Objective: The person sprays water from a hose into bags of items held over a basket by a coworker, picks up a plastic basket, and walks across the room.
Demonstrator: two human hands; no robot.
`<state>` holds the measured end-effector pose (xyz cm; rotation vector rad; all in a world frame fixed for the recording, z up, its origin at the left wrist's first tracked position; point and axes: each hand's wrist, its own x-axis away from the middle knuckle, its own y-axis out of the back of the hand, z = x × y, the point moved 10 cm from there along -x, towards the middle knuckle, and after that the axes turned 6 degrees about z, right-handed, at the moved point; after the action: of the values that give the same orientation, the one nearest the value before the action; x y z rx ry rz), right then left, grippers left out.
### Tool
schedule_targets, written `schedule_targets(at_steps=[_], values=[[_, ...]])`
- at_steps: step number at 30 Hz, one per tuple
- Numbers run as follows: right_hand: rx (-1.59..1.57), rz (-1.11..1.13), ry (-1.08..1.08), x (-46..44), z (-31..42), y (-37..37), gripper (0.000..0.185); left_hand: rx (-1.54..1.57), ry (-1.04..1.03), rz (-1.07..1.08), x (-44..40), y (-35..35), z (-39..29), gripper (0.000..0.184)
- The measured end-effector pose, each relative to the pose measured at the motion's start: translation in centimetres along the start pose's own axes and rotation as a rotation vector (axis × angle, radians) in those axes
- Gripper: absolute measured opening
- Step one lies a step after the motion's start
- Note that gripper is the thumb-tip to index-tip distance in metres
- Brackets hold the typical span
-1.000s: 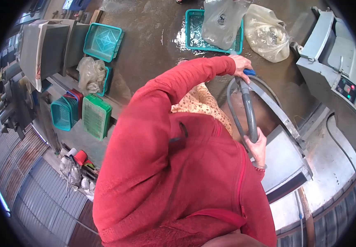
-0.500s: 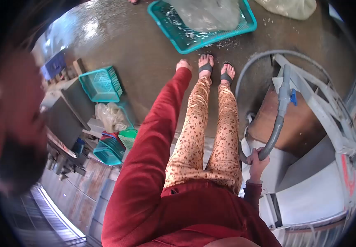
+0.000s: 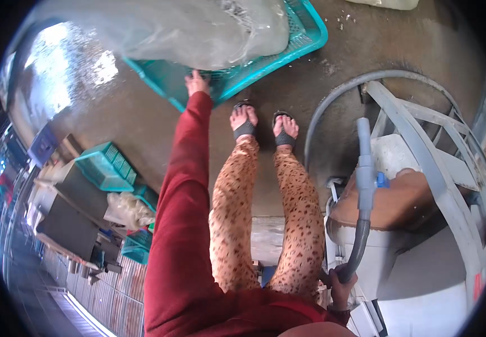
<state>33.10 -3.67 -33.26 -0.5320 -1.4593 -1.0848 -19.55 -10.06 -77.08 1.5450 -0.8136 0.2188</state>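
My left hand is stretched out over the near corner of a teal plastic basket, its fingers apart just short of a big cloudy plastic bag. The bag fills most of the basket. I cannot tell whether my fingertips touch the basket. Low on the right, my right hand is closed around a grey hose. The hose ends in a grey pipe with a blue valve handle, its open end pointing up and away from me.
My feet in sandals stand on the wet floor. A white metal frame, a brown board and a looping hose are at right. Teal baskets and a plastic bag stand at left. Another bag lies ahead.
My left hand has moved from near my feet to over the basket's corner. The basket and bag appear nearer and further left as my view shifts. My right hand keeps the hose.
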Motion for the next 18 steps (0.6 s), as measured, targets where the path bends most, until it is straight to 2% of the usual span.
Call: schedule_targets(at_steps=[1, 4, 6, 8, 11, 12, 13, 14, 16, 17, 18], values=[[-0.005, -0.005, -0.03, -0.7, -0.4, 0.1, 0.015, -0.147, -0.086, 0.029, -0.4, -1.4, -0.4, 0.036], [0.061, -0.01, -0.083, -1.8, -1.1, 1.1, 0.015, -1.018, -0.37, 0.318, -1.3, -7.6, -0.6, 0.027], [0.049, 0.008, -0.038, -2.1, -0.1, 1.2, 0.014, -0.923, -0.421, 0.368, -1.8, -8.4, 0.5, 0.027], [0.084, 0.007, 0.086, -2.3, 0.0, 2.4, 0.014, -0.677, -0.317, 0.25, -0.4, -4.6, 0.2, 0.026], [0.008, -0.017, 0.1, -1.4, 0.4, 3.4, 0.014, -0.286, -0.206, 0.049, 3.2, 1.8, -0.3, 0.025], [-0.047, 0.003, 0.103, -0.8, 0.8, 3.4, 0.015, -0.164, -0.149, -0.014, 2.6, 0.5, 3.9, 0.028], [-0.107, 0.028, 0.105, 0.0, 1.1, 3.3, 0.015, -0.15, -0.049, 0.058, 3.4, -0.2, 4.7, 0.03], [-0.169, 0.056, 0.107, 0.9, 1.3, 3.1, 0.015, 0.029, 0.065, 0.114, 8.2, 4.7, -1.3, 0.022], [-0.181, 0.073, 0.139, 2.3, 1.5, 3.1, 0.014, 0.434, -0.006, 0.41, 13.7, 5.9, -7.8, 0.019], [-0.169, 0.068, 0.166, 3.1, 1.6, 3.2, 0.014, 0.546, -0.047, 0.503, 14.3, 3.1, -8.6, 0.02], [-0.155, 0.059, 0.186, 3.9, 1.8, 3.5, 0.014, 0.514, -0.192, 0.471, 16.3, 7.1, -15.3, 0.019]])
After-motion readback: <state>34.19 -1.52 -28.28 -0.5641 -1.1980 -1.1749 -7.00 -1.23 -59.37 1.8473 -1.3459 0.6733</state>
